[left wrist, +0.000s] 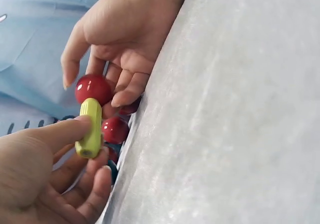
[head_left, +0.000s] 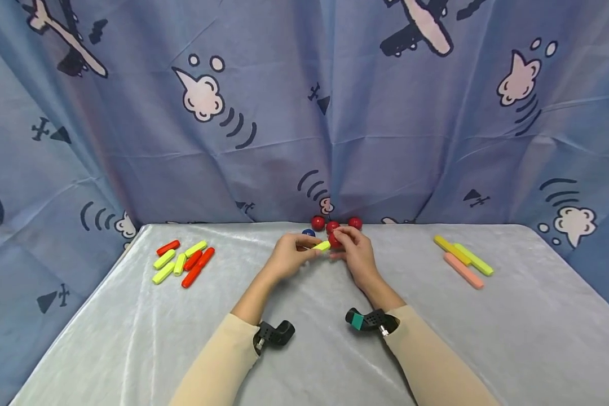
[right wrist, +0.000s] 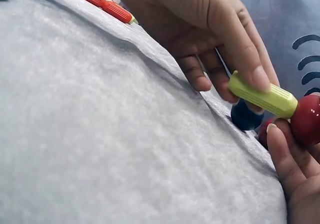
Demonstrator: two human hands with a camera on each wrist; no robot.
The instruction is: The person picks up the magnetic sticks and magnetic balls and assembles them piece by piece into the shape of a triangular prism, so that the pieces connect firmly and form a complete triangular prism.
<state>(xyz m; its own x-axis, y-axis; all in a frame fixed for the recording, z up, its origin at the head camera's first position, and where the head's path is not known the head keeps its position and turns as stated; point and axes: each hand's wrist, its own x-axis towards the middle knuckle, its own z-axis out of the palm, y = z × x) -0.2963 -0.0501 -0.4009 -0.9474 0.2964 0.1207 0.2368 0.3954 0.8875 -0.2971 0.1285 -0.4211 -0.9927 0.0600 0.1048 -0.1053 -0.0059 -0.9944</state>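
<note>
My left hand point(head_left: 291, 256) pinches a short yellow-green ribbed stick point(left wrist: 90, 134) between thumb and fingers, above the far middle of the table. The end of the stick meets a glossy red ball point(left wrist: 93, 89). My right hand point(head_left: 357, 256) holds this ball, its fingers partly hiding it in the head view. Both hands face each other, stick and ball in line between them. Just behind, near the table's far edge, lie more red balls point(head_left: 355, 223) and a dark blue ball point(head_left: 308, 232).
Several short red sticks point(head_left: 198, 268) and yellow-green sticks point(head_left: 164, 273) lie in a group at the left. To the right are longer sticks: yellow point(head_left: 451, 250), yellow-green point(head_left: 476, 260) and salmon point(head_left: 463, 270). A patterned blue curtain point(head_left: 284, 113) hangs behind the pale cloth-covered table point(head_left: 314, 361).
</note>
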